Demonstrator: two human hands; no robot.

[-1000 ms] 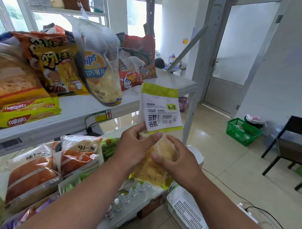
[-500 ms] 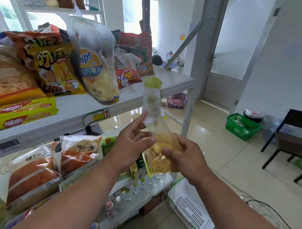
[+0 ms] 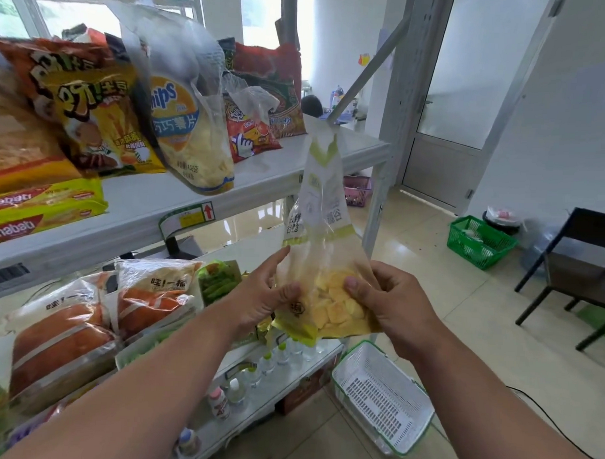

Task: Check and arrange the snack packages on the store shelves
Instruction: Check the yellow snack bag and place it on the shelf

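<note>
left hand (image 3: 257,296): the lower left of the clear green-trimmed snack bag (image 3: 322,264) is pinched, thumb across the front, forefinger stretched up along the bag's edge.
right hand (image 3: 391,302): the bag's lower right is gripped, thumb pressed on the yellow pieces inside.
where the bag is: held upright in the air in front of the shelving, just beside the end of the white upper shelf (image 3: 289,170), not resting on anything.
what changed: a second ago the printed label was faced squarely at the camera; half a second ago the bag was turned edge-on; now it's been rotated on, so the print is seen through the film, reversed on one panel.
meaning for the task: looks like the checking part is being done, all sides gone over; shelving it hasn't been done yet.
hard to make out: the small print is blurred, no date can be read. The fingers behind the bag are hidden.
cut off: the chip bags (image 3: 191,122) on the shelf run out of frame at left.
</note>
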